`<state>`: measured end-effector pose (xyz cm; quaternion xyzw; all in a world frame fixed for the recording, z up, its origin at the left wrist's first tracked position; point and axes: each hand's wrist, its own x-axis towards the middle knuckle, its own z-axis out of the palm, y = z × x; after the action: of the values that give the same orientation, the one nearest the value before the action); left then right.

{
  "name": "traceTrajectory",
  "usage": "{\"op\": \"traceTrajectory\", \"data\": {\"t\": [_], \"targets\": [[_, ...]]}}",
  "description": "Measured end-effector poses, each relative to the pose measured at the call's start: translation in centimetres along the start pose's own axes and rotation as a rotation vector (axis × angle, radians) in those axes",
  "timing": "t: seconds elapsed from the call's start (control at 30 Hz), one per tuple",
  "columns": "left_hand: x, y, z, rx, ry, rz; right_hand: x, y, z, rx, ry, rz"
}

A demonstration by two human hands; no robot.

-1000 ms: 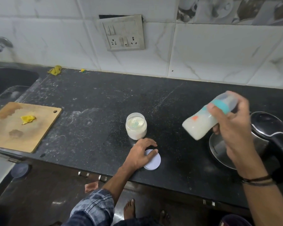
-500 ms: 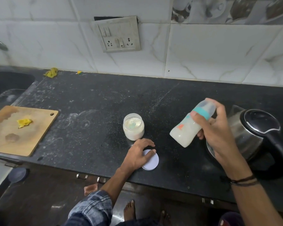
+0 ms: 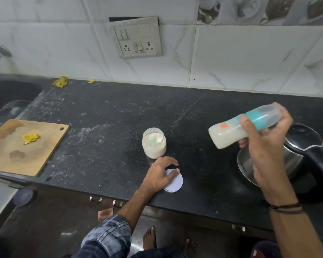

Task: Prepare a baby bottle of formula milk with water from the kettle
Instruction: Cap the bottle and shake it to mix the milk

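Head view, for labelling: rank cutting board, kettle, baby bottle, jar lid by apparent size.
cutting board
kettle
baby bottle
jar lid
The right hand hides part of the kettle; top two unsure.

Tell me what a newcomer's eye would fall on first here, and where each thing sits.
First comes the baby bottle of milky liquid, gripped tilted in the air by the right hand at the right, in front of the steel kettle. Next is the open jar of white powder mid-way along the dark counter. Just nearer, the left hand rests on a round white lid.
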<state>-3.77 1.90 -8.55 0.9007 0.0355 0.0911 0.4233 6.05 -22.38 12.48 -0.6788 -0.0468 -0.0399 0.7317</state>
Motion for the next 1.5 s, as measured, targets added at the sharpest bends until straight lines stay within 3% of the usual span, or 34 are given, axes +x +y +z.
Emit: {"op": "traceTrajectory", "data": {"t": [0.1,0.27,0.4,0.53,0.7,0.83,0.97,1.13,1.27,1.4,1.5], "targets": [[-0.1,-0.1,-0.1,0.002,-0.01,0.002,-0.2,0.4,0.0,-0.141,-0.193,0.081],[0.0,0.0,0.0,0.002,-0.003,-0.002,0.0,0.6,-0.3,-0.02,0.007,0.049],[-0.1,0.0,-0.1,-0.002,-0.009,0.003,-0.1,1.0,-0.1,-0.118,-0.14,0.109],[-0.1,0.2,-0.1,-0.002,-0.003,0.0,0.2,0.2,-0.5,0.044,0.103,0.044],[-0.1,0.2,-0.2,-0.01,-0.014,-0.007,-0.3,0.4,-0.3,-0.078,-0.112,0.083],[0.0,0.2,-0.1,-0.009,-0.007,-0.011,-0.2,0.1,-0.4,0.061,0.111,0.032],[-0.1,0.1,-0.2,-0.006,-0.011,-0.005,-0.8,1.0,-0.2,-0.088,-0.114,0.124],[0.0,0.2,-0.1,-0.003,-0.009,-0.012,-0.7,1.1,-0.6,0.013,0.087,0.077],[-0.1,0.0,-0.1,-0.005,-0.016,-0.002,-1.0,1.0,-0.3,-0.06,-0.093,0.113],[-0.1,0.0,0.0,-0.002,-0.006,-0.008,-0.4,0.7,-0.5,0.06,0.128,0.048],[0.0,0.0,-0.1,-0.001,-0.009,-0.003,-0.3,1.2,0.2,-0.08,-0.065,0.124]]}}
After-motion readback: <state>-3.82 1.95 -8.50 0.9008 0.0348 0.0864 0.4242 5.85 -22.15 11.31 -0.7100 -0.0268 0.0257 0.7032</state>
